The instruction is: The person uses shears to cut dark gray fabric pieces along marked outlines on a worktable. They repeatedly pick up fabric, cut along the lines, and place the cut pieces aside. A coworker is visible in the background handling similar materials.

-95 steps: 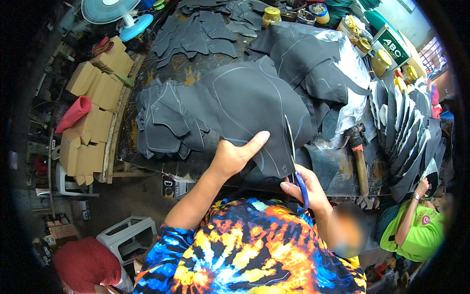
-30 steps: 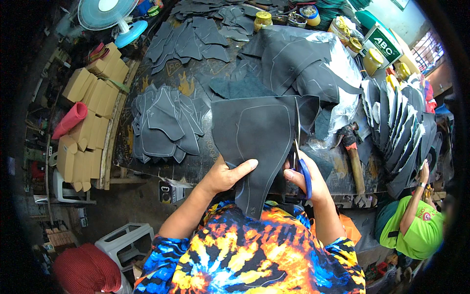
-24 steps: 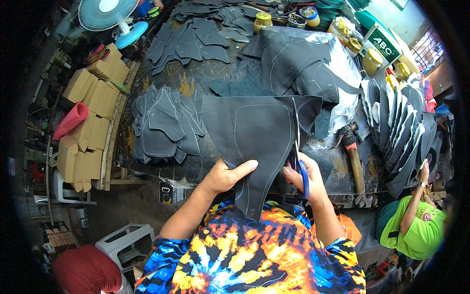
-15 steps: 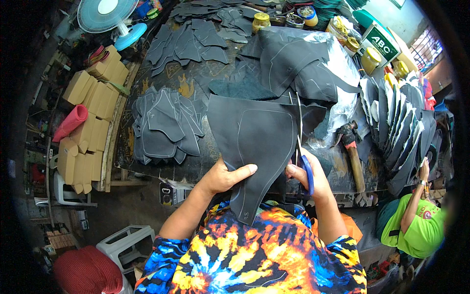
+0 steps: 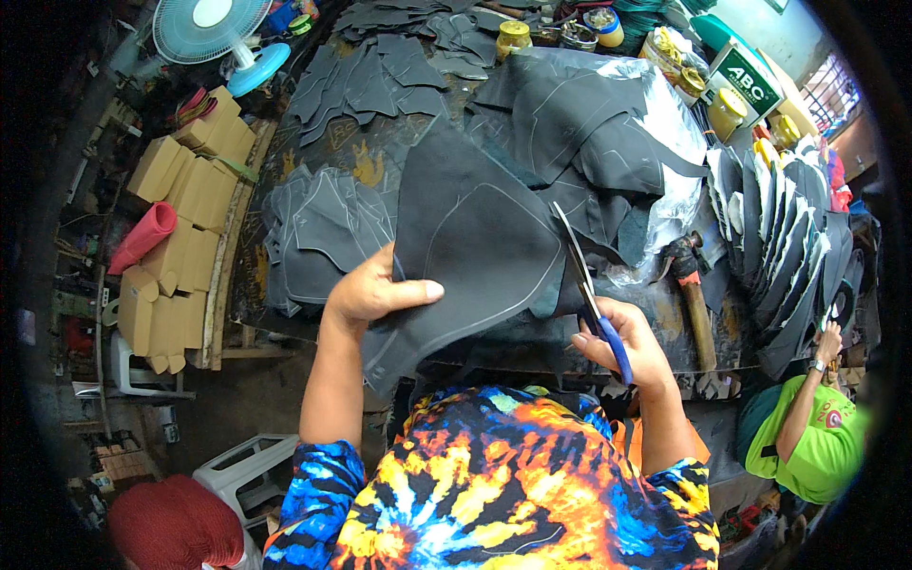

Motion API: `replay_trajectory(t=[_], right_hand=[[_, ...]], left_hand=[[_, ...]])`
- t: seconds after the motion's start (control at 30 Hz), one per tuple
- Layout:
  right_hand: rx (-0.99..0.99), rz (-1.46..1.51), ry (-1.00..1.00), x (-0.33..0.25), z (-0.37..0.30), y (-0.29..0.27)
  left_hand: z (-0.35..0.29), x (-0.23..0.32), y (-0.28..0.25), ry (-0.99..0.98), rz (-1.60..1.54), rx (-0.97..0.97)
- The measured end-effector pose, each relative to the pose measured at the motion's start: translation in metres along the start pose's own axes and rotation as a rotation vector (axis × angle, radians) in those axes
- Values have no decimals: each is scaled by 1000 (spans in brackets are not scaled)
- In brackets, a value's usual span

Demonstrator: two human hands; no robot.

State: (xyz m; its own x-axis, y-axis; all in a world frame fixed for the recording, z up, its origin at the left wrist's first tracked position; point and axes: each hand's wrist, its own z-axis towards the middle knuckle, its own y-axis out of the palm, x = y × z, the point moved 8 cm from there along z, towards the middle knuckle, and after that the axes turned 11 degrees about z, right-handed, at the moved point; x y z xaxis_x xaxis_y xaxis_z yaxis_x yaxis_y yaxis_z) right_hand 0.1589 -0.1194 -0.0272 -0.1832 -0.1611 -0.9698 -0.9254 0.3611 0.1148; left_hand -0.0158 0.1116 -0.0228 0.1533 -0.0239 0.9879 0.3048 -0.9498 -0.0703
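My left hand grips a large dark leather piece by its left edge, thumb on top. A pale curved outline is drawn on that piece. My right hand is closed on the blue handles of a pair of scissors. The blades point up and away, beside the right edge of the leather and close to its drawn line. Whether the blades touch the leather is hard to tell. To the left of the held piece lies a stack of cut dark pieces with pale outlines.
More dark leather sheets lie beyond on clear plastic. A hammer rests at right, near a row of upright dark pieces. Jars stand at the far right. Brown cardboard boxes line the left. Another person works at lower right.
The leather has turned clockwise, its lower tip swinging left. My left hand has moved left and up with it. The scissors have tilted leftward at the tips, and the strip at the right edge hangs lower.
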Motion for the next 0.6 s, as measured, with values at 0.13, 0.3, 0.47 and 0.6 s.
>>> replay_trajectory(t=[0.13,0.3,0.47,0.6], right_hand=[[-14,42,24,1,-3,5],[89,108,24,21,5,24],[68,174,63,37,6,35],[12,222,6,36,8,38]], left_hand=[[22,1,14,343,-1125,-134],[50,-45,118,-5,-818,-3],[54,-4,94,327,-724,277],[56,1,85,260,-548,528]])
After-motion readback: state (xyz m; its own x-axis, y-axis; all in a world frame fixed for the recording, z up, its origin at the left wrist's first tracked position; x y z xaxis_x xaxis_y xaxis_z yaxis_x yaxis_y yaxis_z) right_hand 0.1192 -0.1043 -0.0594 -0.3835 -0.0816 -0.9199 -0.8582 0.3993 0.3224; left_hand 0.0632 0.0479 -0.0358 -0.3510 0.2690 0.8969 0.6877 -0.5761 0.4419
